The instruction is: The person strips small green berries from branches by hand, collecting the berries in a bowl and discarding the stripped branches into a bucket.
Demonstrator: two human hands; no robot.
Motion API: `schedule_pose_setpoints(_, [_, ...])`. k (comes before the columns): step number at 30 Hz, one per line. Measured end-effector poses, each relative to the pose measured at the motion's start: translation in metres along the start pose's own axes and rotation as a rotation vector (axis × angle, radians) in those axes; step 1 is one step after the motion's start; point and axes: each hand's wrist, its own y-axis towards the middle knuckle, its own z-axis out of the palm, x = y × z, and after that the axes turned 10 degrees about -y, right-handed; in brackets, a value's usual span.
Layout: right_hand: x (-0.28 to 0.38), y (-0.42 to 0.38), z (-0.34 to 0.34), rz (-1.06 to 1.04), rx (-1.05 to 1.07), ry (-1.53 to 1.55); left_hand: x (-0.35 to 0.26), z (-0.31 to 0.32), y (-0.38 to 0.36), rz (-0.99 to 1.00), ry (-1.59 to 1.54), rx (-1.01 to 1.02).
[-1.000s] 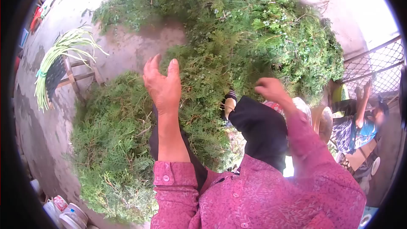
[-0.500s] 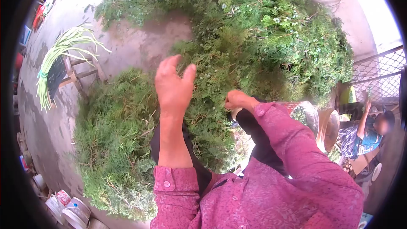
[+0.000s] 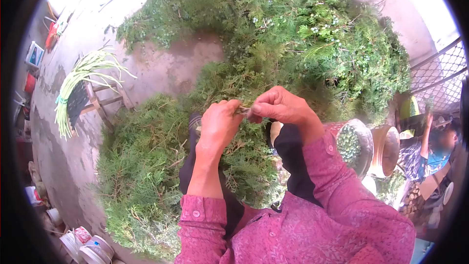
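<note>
Both hands meet above a big heap of green cypress branches point(image 3: 312, 63). My left hand point(image 3: 220, 124) is closed around a small cypress sprig point(image 3: 243, 110), whose twiggy end shows past the fingers. From the other side, my right hand point(image 3: 284, 109) pinches at that same end, thumb against forefinger. What lies inside the right fingertips is too small to make out. Beside the right forearm stands a bucket point(image 3: 370, 149) filled with small green cones point(image 3: 348, 145).
A wooden stool point(image 3: 100, 101) at the left carries a bundle of long green stalks point(image 3: 88, 72). White buckets point(image 3: 96, 249) stand at lower left. A brown pot point(image 3: 386, 151) and another person point(image 3: 424, 151) are at right, near a wire mesh fence point(image 3: 439, 71).
My left hand, raised with fingers apart before, has come down and closed on a sprig. My right hand has moved up to meet it. The view has shifted slightly.
</note>
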Motion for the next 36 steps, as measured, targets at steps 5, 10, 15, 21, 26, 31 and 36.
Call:
schedule_pose_setpoints(5, [0.009, 0.013, -0.008, -0.264, -0.210, 0.572, 0.019, -0.020, 0.002, -0.220, -0.733, -0.179])
schedule_pose_setpoints(10, [-0.008, 0.026, -0.031, -0.075, -0.462, 0.768, 0.018, -0.049, -0.004, -0.159, -1.318, -0.453])
schedule_pose_setpoints(15, [-0.007, 0.037, -0.027, -0.165, -0.529, 0.712, 0.017, -0.055, -0.006, -0.153, -1.496, -0.605])
schedule_pose_setpoints(21, [0.010, 0.039, -0.014, -0.339, -0.553, 0.052, 0.038, -0.051, -0.004, -0.161, -1.524, -0.606])
schedule_pose_setpoints(26, [0.012, 0.045, -0.002, -0.501, -0.461, -0.219, 0.022, -0.050, -0.004, -0.178, -1.545, -0.609])
schedule_pose_setpoints(31, [0.012, 0.046, 0.001, -0.471, -0.359, -0.245, 0.015, -0.050, -0.002, -0.231, -1.695, -0.611])
schedule_pose_setpoints(36, [0.012, 0.048, 0.006, -0.447, -0.400, -0.348, 0.018, -0.045, -0.001, -0.250, -1.603, -0.551])
